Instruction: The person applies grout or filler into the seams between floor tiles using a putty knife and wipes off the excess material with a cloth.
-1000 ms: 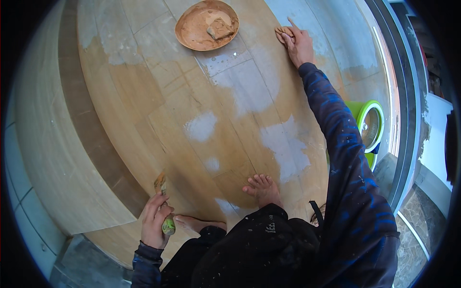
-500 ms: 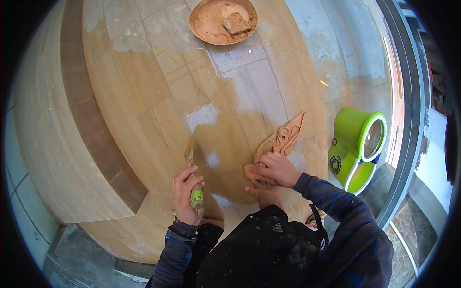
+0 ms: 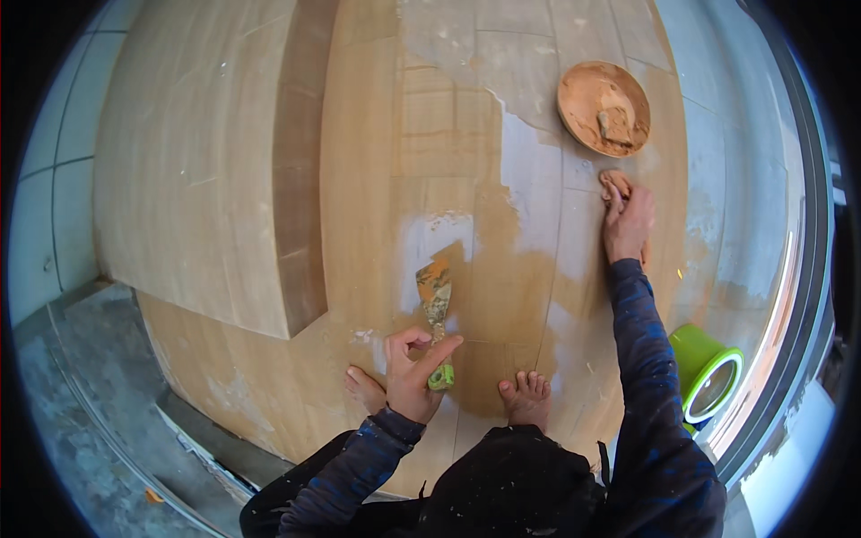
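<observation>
My left hand (image 3: 413,377) is closed round the green handle of a putty knife (image 3: 435,291). Its flat blade, smeared with orange-brown paste, points away from me just above the tiled floor (image 3: 502,296). Stretched out to the far right, my right hand (image 3: 630,222) grips a bunched, paste-coloured cloth (image 3: 615,183) against the tiles. Just beyond that cloth stands a round bowl (image 3: 579,94) coated inside with orange-brown paste. In the bowl lies a small paste-covered block (image 3: 616,127), its kind unclear.
A raised tiled step (image 3: 206,170) runs along the left. At the right stands a green bucket with a white-rimmed basket (image 3: 704,372), near a door track (image 3: 812,134). My bare feet (image 3: 527,402) are on the tiles. Whitish patches mark parts of the floor.
My right hand has moved from beside my foot out to the bowl, taking the cloth along. My view has turned, so the bowl appears farther right. The putty knife stays in my left hand.
</observation>
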Action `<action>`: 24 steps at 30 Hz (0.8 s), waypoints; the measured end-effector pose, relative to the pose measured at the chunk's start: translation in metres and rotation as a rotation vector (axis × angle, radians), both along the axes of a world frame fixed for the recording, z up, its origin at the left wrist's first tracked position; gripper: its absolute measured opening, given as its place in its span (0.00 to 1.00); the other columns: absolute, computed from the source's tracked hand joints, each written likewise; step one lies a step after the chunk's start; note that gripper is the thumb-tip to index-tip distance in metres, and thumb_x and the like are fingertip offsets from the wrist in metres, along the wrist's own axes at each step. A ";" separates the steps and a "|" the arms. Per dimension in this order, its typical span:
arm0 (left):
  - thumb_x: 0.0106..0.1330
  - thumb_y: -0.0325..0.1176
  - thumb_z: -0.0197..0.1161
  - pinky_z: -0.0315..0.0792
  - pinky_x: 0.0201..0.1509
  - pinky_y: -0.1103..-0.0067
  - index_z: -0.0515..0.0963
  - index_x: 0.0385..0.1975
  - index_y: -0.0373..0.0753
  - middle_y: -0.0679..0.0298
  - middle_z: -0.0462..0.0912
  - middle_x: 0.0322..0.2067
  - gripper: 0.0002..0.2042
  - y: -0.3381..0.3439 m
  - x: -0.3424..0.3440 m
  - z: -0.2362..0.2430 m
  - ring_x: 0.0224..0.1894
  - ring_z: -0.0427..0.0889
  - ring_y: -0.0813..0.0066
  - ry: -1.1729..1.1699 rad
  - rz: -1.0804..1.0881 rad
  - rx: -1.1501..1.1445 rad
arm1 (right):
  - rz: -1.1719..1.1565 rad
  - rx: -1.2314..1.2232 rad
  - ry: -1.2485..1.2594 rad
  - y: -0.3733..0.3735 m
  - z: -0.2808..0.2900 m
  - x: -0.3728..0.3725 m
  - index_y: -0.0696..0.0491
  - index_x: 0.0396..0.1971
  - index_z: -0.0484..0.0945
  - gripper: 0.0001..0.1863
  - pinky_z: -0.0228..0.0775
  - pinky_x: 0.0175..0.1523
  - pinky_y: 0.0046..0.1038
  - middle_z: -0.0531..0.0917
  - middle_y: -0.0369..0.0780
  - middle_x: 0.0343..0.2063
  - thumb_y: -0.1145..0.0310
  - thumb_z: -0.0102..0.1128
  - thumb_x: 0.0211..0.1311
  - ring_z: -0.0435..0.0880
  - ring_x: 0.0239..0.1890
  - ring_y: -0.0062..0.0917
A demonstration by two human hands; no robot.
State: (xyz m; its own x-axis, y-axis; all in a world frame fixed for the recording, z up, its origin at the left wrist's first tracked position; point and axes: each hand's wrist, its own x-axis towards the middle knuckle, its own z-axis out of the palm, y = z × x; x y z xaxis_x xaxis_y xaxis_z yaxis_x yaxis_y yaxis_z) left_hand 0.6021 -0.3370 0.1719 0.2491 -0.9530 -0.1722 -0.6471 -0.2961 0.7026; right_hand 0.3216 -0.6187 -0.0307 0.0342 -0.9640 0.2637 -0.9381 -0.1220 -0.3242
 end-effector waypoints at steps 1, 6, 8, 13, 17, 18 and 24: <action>0.56 0.19 0.71 0.71 0.54 0.72 0.86 0.52 0.47 0.59 0.69 0.48 0.23 0.004 0.004 0.004 0.49 0.73 0.63 -0.003 0.007 0.000 | -0.090 -0.039 0.008 -0.012 -0.009 -0.025 0.56 0.47 0.77 0.17 0.70 0.51 0.46 0.80 0.49 0.42 0.56 0.61 0.73 0.79 0.47 0.46; 0.52 0.22 0.72 0.74 0.55 0.68 0.82 0.57 0.47 0.58 0.68 0.49 0.28 0.006 0.026 0.004 0.49 0.75 0.60 0.081 0.020 -0.048 | -0.190 0.103 -0.935 -0.030 -0.025 -0.155 0.66 0.55 0.72 0.19 0.80 0.56 0.28 0.85 0.48 0.51 0.62 0.53 0.81 0.85 0.49 0.29; 0.49 0.23 0.72 0.77 0.47 0.69 0.80 0.52 0.45 0.61 0.72 0.51 0.26 0.039 0.042 0.008 0.48 0.80 0.62 0.039 0.007 -0.057 | -0.145 0.266 -0.969 0.024 0.022 -0.077 0.60 0.48 0.74 0.16 0.79 0.43 0.23 0.85 0.42 0.42 0.60 0.55 0.80 0.84 0.41 0.23; 0.53 0.25 0.68 0.76 0.57 0.64 0.74 0.56 0.45 0.61 0.72 0.60 0.27 0.108 0.075 0.069 0.53 0.81 0.59 0.017 -0.125 0.108 | 0.370 0.963 -0.864 0.123 0.074 0.053 0.53 0.36 0.75 0.12 0.69 0.32 0.20 0.79 0.32 0.28 0.61 0.59 0.78 0.75 0.28 0.14; 0.52 0.24 0.66 0.76 0.57 0.64 0.72 0.58 0.45 0.62 0.75 0.59 0.29 0.160 0.099 0.087 0.53 0.81 0.57 0.037 -0.223 0.244 | 0.737 1.316 -0.674 0.156 0.095 0.144 0.57 0.39 0.77 0.10 0.68 0.44 0.20 0.79 0.31 0.32 0.64 0.62 0.75 0.73 0.37 0.13; 0.52 0.24 0.66 0.76 0.57 0.64 0.72 0.58 0.45 0.62 0.75 0.59 0.29 0.180 0.109 0.094 0.53 0.81 0.57 0.036 -0.198 0.243 | 0.823 1.395 -0.648 0.175 0.103 0.177 0.57 0.40 0.77 0.10 0.69 0.44 0.20 0.79 0.31 0.33 0.64 0.62 0.75 0.73 0.37 0.12; 0.52 0.24 0.66 0.77 0.51 0.63 0.76 0.55 0.46 0.64 0.75 0.58 0.26 0.290 0.154 0.089 0.52 0.81 0.60 -0.336 0.101 0.231 | 1.690 0.931 -0.030 0.284 0.146 0.345 0.58 0.52 0.79 0.19 0.74 0.49 0.26 0.84 0.39 0.40 0.56 0.58 0.77 0.83 0.43 0.22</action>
State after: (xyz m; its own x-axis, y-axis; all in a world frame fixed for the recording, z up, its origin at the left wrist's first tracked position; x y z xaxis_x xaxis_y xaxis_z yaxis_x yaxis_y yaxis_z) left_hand 0.7564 -0.0471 0.2613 0.4179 -0.8670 -0.2715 -0.7886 -0.4945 0.3654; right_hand 0.6663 -0.3346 0.1149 0.9457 0.2420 -0.2168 -0.0446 -0.5643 -0.8244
